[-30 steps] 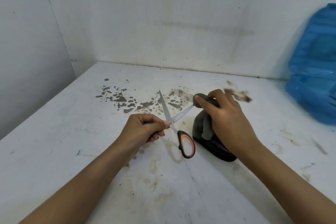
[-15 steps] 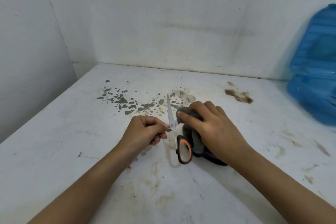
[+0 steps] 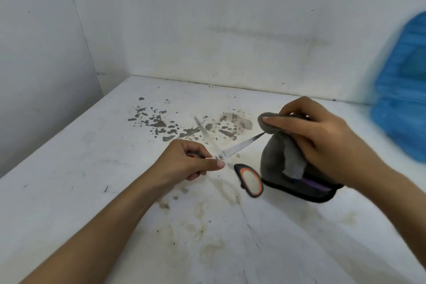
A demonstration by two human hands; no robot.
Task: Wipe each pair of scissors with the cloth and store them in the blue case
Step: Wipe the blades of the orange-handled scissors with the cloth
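Right hand grip on cloth, scissors

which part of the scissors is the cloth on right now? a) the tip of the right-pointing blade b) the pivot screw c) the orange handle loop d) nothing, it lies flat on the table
a: the right hand pinches the grey cloth over the tip of the scissors blade that points right, while the left hand holds the other handle.

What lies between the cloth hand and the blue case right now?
In the head view, only bare, stained white tabletop lies between the right hand, which grips the grey cloth, and the blue case.
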